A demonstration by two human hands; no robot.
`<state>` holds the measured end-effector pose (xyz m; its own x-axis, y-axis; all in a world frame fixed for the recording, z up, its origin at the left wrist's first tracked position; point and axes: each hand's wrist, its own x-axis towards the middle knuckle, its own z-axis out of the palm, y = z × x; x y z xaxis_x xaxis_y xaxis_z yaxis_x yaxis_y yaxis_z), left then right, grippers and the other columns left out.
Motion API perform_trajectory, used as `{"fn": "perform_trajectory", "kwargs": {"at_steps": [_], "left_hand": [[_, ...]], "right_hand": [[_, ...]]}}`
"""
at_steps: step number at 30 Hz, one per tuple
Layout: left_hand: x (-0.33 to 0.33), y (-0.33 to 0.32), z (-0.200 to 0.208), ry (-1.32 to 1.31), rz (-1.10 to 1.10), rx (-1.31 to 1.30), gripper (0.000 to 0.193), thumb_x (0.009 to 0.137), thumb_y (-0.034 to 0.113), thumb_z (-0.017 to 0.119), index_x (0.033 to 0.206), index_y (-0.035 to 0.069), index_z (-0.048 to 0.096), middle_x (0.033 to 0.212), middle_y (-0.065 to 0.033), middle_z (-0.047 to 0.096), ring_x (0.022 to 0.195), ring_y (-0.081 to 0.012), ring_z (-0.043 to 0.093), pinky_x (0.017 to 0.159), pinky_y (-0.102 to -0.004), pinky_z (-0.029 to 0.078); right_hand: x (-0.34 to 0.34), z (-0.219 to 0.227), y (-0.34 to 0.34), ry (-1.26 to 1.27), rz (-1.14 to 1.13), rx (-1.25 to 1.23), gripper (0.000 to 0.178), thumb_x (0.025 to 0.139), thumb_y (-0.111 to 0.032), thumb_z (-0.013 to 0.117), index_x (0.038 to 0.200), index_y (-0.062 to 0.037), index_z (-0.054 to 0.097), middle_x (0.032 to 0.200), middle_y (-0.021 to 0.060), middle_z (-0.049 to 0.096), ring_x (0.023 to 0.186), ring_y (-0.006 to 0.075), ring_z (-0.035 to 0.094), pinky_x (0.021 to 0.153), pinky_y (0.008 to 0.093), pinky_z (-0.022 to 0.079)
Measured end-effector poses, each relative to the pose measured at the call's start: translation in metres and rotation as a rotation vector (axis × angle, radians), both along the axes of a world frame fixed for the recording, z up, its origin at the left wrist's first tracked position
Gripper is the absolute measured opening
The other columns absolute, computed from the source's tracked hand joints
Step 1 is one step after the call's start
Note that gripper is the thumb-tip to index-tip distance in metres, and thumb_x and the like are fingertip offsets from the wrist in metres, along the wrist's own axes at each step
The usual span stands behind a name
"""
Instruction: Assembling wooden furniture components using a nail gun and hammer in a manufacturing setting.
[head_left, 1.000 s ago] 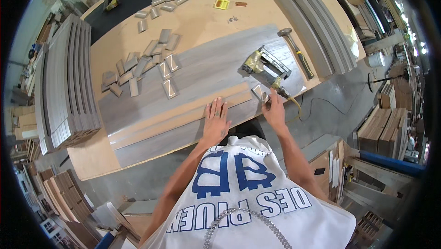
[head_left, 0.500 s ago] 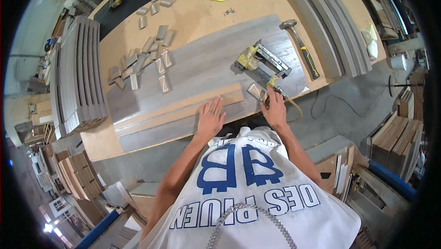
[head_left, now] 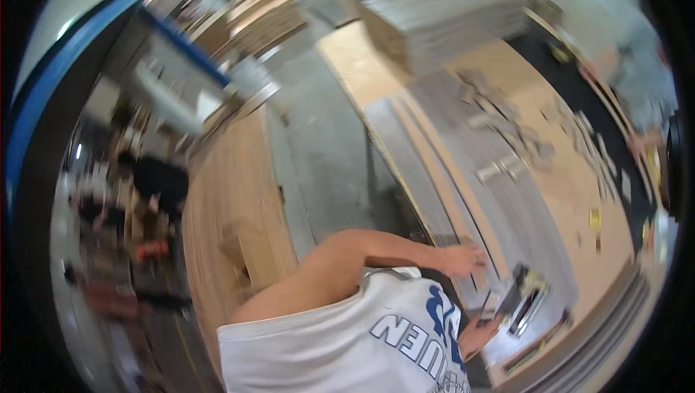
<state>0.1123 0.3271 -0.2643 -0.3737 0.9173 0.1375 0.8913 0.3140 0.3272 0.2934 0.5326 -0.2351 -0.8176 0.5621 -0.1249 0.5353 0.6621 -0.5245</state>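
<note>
The whole view is smeared by motion. My left hand (head_left: 463, 259) lies on the near end of the long tan strips (head_left: 441, 168), fingers stretched out and holding nothing. These strips run along a grey wood-grain panel (head_left: 532, 208) on the table. Closer to my body, my right hand (head_left: 479, 336) is at the panel's near edge, beside a small grey block (head_left: 490, 304); its fingers are too blurred to tell whether they grip it. A nail gun (head_left: 526, 299) lies just beyond that hand. Past it rests a hammer (head_left: 539, 346).
Small grey pieces (head_left: 507, 121) lie scattered over the panel and table. A stack of grey boards (head_left: 449, 13) stands at the table's far end, and long grey mouldings (head_left: 604, 328) lie at the lower right. Left are a wood-topped stack (head_left: 232, 197) and people (head_left: 159, 183).
The view has swung left and tilted, so the table now appears on the right and people show at the left. Both hands remain near the same panel edge.
</note>
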Motion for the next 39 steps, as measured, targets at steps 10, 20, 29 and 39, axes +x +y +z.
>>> {"fn": "perform_trajectory", "kwargs": {"at_steps": [10,20,29,39], "left_hand": [[-0.003,0.027,-0.046,0.185,0.053,-0.006,0.034,0.077,0.036,0.069,0.097,0.009,0.064,0.095,-0.0085,0.066,0.109,-0.0305,0.055,0.092,-0.0562,0.041],[-0.003,0.031,-0.038,0.267,-0.038,0.001,0.049,0.076,0.046,0.069,0.104,0.006,0.063,0.105,-0.0109,0.062,0.103,-0.0319,0.058,0.088,-0.0544,0.046],[-0.019,0.049,-0.028,-0.114,0.365,0.168,0.017,0.071,0.020,0.067,0.074,0.004,0.069,0.079,-0.0181,0.067,0.086,-0.0362,0.065,0.075,-0.0465,0.053],[-0.002,0.051,-0.004,-0.087,0.357,0.473,0.017,0.072,0.018,0.065,0.070,0.001,0.068,0.075,-0.0190,0.067,0.079,-0.0369,0.066,0.070,-0.0484,0.053]], "right_hand": [[-0.094,-0.153,0.050,0.130,0.407,-0.144,0.067,0.081,-0.017,0.075,0.140,-0.0016,0.047,0.123,0.0241,0.059,0.108,0.0374,0.063,0.087,0.0437,0.055],[-0.156,-0.157,-0.015,0.153,0.623,-0.321,0.065,0.083,-0.015,0.073,0.140,-0.0003,0.046,0.124,0.0249,0.058,0.109,0.0380,0.062,0.089,0.0434,0.054],[-0.155,-0.144,-0.001,0.135,0.651,-0.403,0.063,0.085,-0.014,0.071,0.140,0.0008,0.045,0.124,0.0256,0.058,0.109,0.0385,0.062,0.091,0.0432,0.053],[-0.154,-0.132,0.008,0.117,0.670,-0.504,0.061,0.086,-0.012,0.069,0.140,0.0020,0.045,0.124,0.0264,0.057,0.110,0.0391,0.061,0.093,0.0429,0.052]]}}
